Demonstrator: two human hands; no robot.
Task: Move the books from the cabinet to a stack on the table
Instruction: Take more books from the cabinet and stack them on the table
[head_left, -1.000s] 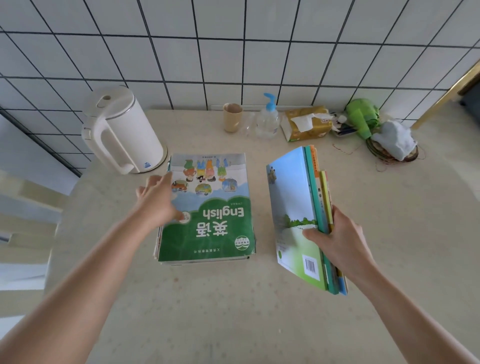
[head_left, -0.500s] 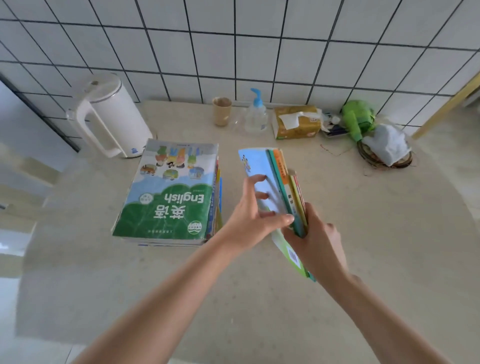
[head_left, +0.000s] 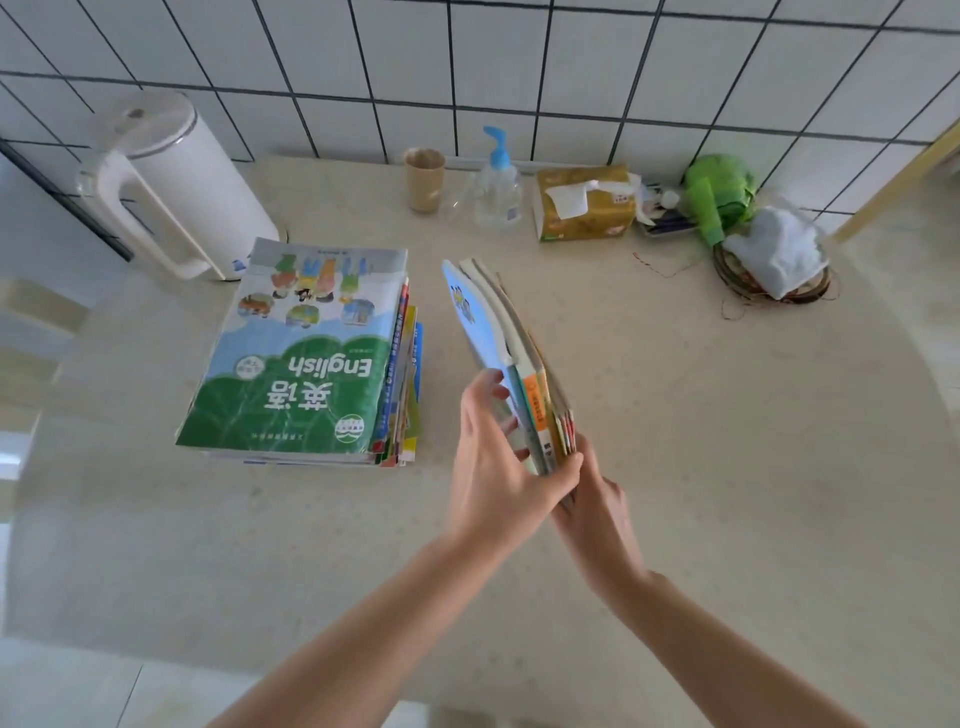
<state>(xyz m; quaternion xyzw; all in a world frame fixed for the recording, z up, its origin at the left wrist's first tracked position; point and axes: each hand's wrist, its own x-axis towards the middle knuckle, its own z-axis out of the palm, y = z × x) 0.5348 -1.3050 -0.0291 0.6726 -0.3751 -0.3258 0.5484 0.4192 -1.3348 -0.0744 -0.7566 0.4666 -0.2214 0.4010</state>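
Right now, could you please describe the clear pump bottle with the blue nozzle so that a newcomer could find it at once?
Look along the back edge of the beige table, where it meets the white tiled wall. The clear pump bottle stands there between a small tan cup and a yellow tissue pack. It alone is see-through and has a blue pump nozzle on top.

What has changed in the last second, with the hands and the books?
The left hand left the stack of books and crossed right to grip the bundle of books that the right hand holds. The stack and the kettle stayed put.
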